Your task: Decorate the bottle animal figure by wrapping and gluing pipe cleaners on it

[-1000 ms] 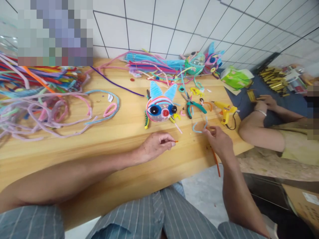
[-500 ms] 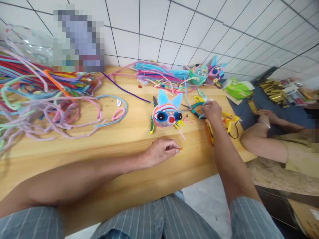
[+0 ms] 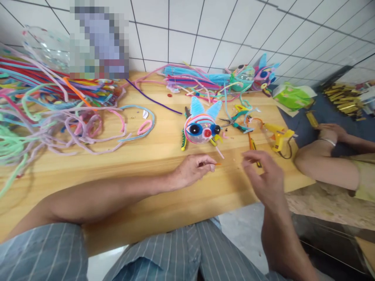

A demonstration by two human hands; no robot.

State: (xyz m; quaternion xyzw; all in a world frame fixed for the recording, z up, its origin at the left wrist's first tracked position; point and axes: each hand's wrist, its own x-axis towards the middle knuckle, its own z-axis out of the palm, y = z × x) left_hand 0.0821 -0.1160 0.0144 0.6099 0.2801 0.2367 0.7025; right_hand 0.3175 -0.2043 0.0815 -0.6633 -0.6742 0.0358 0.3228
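Observation:
Low over the near part of the table, my left hand (image 3: pixel 193 170) pinches a short orange stick (image 3: pixel 218 164), probably pipe cleaner; only its tip shows. My right hand (image 3: pixel 265 175) is in the air to the right, slightly blurred, thumb and fingers a little apart with nothing visible in them. Beyond both hands stands an animal figure (image 3: pixel 199 136) made from a clear ball, with blue ears, black eyes and a red nose. A pair of pliers (image 3: pixel 243 127) with teal handles lies to its right. A pale pink pipe cleaner piece (image 3: pixel 220 152) lies in front of the figure.
Pipe cleaners (image 3: pixel 88 125) heap up at left, with a blue bundle (image 3: pixel 196 74) by the tiled wall. Another figure (image 3: pixel 242 78) sits at the back. A yellow glue gun (image 3: pixel 278 136) and a cutter knife (image 3: pixel 254 146) lie at right. Another person's hand (image 3: pixel 331 132) is beyond the table edge.
My right hand has left the pliers and come back toward me. The pliers now lie on the table. My left hand keeps its pinch on the orange piece. The view has shifted slightly.

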